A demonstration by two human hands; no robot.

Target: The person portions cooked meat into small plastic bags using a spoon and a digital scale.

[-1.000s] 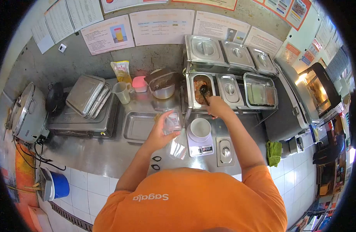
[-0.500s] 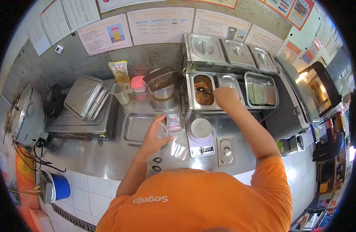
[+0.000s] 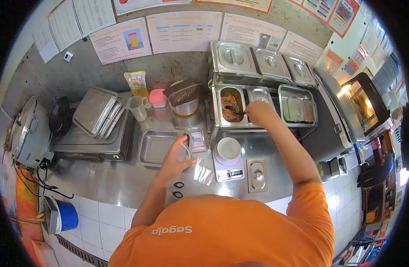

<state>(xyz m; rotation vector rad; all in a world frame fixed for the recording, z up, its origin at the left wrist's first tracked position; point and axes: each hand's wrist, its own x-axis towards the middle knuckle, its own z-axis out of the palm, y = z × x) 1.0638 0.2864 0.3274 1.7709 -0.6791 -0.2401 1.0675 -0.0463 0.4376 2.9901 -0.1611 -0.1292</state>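
My right hand (image 3: pixel 261 114) is closed around the handle of a dark spoon (image 3: pixel 231 108). Its bowl rests among reddish-brown chunky food (image 3: pixel 230 99) inside a deep steel pan (image 3: pixel 220 116). My left hand (image 3: pixel 174 159) grips a small clear plastic container (image 3: pixel 185 153), over the right end of a shallow steel tray (image 3: pixel 147 152). Fingers partly cover the container, and I cannot make out all of its contents. To its right a white bowl (image 3: pixel 229 148) stands on a kitchen scale (image 3: pixel 227 172). A clear plastic bag (image 3: pixel 203 172) lies just below my left hand.
Lidded steel pans (image 3: pixel 233 57) line the upper rack. A loose steel lid (image 3: pixel 258 175) lies right of the scale. On the left are stacked trays (image 3: pixel 97 111), a plastic jug (image 3: pixel 137 108) and a large cooker (image 3: pixel 31 133). A pot (image 3: pixel 186 107) stands at the back.
The spoon has shifted within the pan, and more of the reddish food shows. My right hand stays close to the pan. My left hand still holds the clear container in nearly the same place.
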